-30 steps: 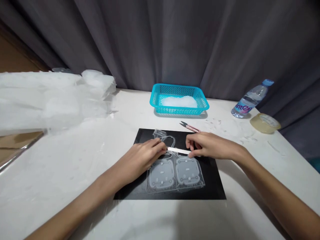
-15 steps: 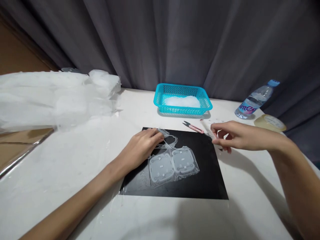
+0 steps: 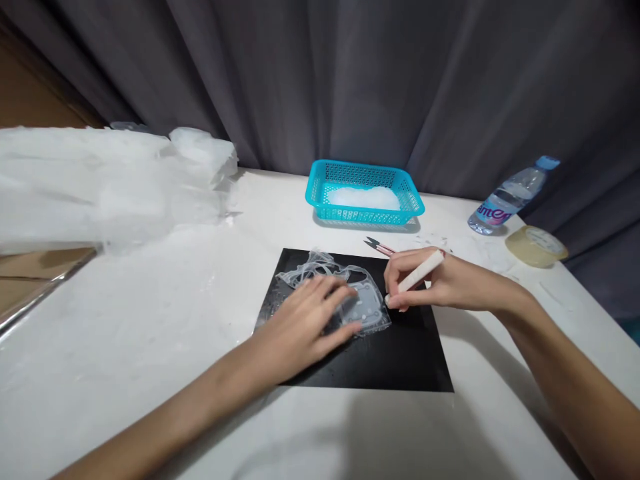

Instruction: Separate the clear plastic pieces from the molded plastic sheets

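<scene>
While the left hand (image 3: pixel 313 320) lies spread flat on the clear moulded sheet (image 3: pixel 369 305) in the middle of the black mat (image 3: pixel 400 363), the right hand (image 3: pixel 443 285) pinches a white pen-shaped tool (image 3: pixel 417 275), tip down at the sheet's right edge. Risk, I'd say: that tip sits close to the left fingertips, and slick plastic could slide under pressure. On the water bottle (image 3: pixel 507 199), the pink lettering is only partly legible.

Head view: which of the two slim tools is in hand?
The white pen-shaped tool, held in the right hand over the black mat; the pink snips lie loose on the white table.
</scene>
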The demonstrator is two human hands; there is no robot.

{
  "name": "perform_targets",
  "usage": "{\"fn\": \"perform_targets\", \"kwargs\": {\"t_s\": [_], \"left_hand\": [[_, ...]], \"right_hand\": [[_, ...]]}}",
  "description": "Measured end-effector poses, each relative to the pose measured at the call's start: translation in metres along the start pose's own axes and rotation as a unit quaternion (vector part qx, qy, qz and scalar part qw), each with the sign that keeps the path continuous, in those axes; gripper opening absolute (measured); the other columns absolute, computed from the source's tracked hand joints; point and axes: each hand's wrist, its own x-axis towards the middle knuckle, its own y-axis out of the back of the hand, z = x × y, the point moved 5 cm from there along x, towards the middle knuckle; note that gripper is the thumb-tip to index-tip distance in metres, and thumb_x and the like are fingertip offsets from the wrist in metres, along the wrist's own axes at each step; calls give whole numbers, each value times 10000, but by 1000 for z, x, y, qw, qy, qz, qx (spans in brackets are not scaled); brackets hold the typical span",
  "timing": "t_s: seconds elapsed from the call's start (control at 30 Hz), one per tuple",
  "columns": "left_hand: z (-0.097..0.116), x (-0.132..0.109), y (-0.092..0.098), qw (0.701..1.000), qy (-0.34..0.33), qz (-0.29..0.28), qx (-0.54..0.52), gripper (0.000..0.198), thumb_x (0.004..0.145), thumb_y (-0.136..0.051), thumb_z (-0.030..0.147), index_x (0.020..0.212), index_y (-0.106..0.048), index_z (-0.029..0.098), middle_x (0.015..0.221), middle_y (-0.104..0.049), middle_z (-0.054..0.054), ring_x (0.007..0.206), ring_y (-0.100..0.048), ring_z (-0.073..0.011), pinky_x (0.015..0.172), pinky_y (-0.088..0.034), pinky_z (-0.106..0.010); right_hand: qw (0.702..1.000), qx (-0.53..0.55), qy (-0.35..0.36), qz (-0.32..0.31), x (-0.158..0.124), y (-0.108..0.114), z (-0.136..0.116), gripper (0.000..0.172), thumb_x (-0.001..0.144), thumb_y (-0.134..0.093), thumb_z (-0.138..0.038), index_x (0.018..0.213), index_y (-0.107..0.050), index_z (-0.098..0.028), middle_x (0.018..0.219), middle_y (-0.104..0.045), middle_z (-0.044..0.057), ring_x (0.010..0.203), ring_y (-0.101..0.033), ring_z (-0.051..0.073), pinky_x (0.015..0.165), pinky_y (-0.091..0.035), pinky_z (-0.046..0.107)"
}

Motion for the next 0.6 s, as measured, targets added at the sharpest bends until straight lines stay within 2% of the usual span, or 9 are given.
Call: {"fn": "perform_targets", "kwargs": {"t_s": [0.1,0.13,0.2,0.33,0.5,0.6], "left_hand": [[1,-3,-18,998,-35,-27,35,589,1049,-491,551,1550,-434,246,1548,-498,-130,1412,-454,-338,1156,-395,-511],[-3,-3,-20,998,-46,-34,38,622,1047,-483,567,1583,-397,263,1594,-464,-119,1439,-433,-342,1171,-385,-518],[-13,0,-21,996,-70,-54,32,661,1033,-488,599,1606,-373,290,1653,-411,-89,1466,-415,-339,1199,-365,-515],[-33,9,-11,991,-103,-79,10,602,1046,-483,571,1600,-395,350,1680,-385,-18,1500,-396,-302,1261,-284,-479],[-46,13,0,991,-88,-99,-17,558,1038,-510,564,1569,-437,408,1691,-361,32,1556,-330,-269,1289,-239,-433],[-53,13,7,990,-73,-114,-36,570,1008,-559,577,1552,-445,453,1703,-329,47,1566,-318,-278,1285,-253,-442]], "right_hand": [[1000,-20,21,2,2,-3,-2,90,922,-713,-244,857,-687,-187,807,-714,-4,745,-644,135,796,-491,273],[999,-27,30,4,3,-4,-4,45,927,-698,-209,887,-702,-187,830,-715,-5,751,-652,130,854,-492,286],[998,-37,43,5,5,-6,-4,63,937,-667,-168,935,-728,-186,882,-717,1,766,-671,123,918,-487,301],[998,-33,52,-9,7,-11,1,81,935,-709,-252,910,-735,-179,923,-726,25,814,-693,143,895,-508,304],[999,25,18,-14,6,-19,5,201,1000,-634,-358,1008,-724,-179,873,-724,21,709,-693,129,686,-532,250],[999,23,33,-4,6,-22,0,248,1042,-563,-345,1048,-748,-180,914,-738,36,791,-712,139,748,-548,249]]}}
